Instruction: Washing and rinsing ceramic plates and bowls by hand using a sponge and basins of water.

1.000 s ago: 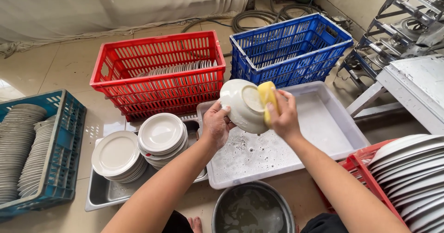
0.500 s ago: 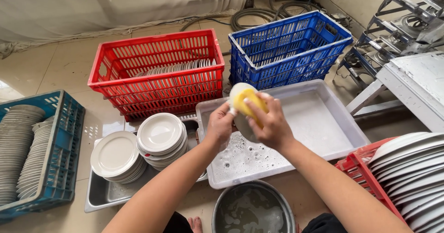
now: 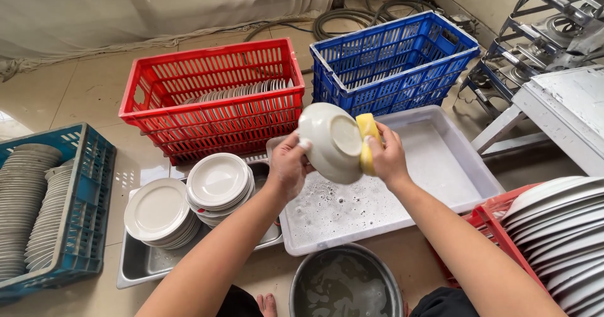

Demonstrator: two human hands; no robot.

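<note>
Bowl: a white bowl [image 3: 330, 142] is held up over the white tub, tilted so its underside and foot ring face the camera.
Left hand: the left hand [image 3: 288, 166] grips the bowl's left rim, fingers curled around the edge.
Right hand: the right hand [image 3: 387, 156] presses a yellow sponge [image 3: 366, 142] against the bowl's right side, fingers closed over the sponge.
Change: half a second ago the sponge lay across the front of the bowl and hid most of it; now it sits at the right edge and the base shows in full. A second ago it was also at the right side, so the sponge has swept across and back. This reads as scrubbing in progress on the outside of the bowl.
Tub: a shallow white tub [image 3: 462, 166] lies below the hands, with suds on its left half.
Basin: a round metal basin [image 3: 345, 285] of cloudy water sits nearest the person.
Plates: two stacks of white plates [image 3: 217, 181] rest in a steel tray [image 3: 141, 263] to the left.
Crates: a red crate [image 3: 211, 96] holding upright plates and a blue crate [image 3: 393, 62] stand behind; a teal crate [image 3: 88, 210] of grey dishes is far left; a red basket [image 3: 487, 226] of plates is far right.
Floor: everything sits on a pale tiled floor [image 3: 63, 90].
Room: white sheeting hangs at the back, with hoses and metal burner frames at right.
</note>
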